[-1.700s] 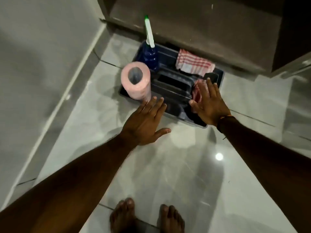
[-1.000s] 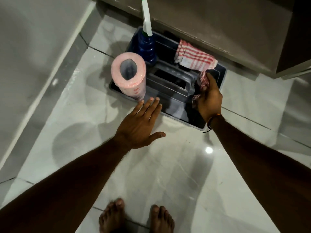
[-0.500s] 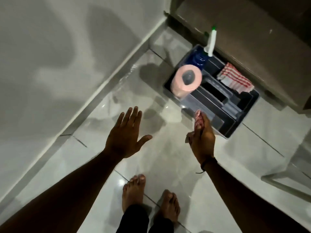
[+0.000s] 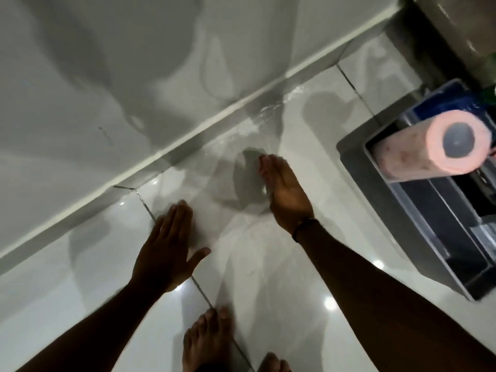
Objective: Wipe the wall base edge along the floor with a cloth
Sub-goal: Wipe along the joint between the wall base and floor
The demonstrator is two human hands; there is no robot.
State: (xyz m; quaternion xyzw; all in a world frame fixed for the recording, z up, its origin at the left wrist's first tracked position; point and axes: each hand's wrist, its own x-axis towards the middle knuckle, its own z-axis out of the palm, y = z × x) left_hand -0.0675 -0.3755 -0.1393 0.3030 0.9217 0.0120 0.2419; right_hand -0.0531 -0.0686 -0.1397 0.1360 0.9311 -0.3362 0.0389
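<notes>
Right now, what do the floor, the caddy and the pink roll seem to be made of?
Floor: probably glazed tile, glossy, with light reflections and grout lines. Caddy: apparently moulded plastic, dark and smooth-walled. Pink roll: soft paper around a hollow core.

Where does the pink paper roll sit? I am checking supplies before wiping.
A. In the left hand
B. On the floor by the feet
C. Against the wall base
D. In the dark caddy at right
D: the roll stands in the caddy at the right edge.

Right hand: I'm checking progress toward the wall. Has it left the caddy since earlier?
Yes. The right hand has left the caddy and moved left toward the wall base edge.
</notes>
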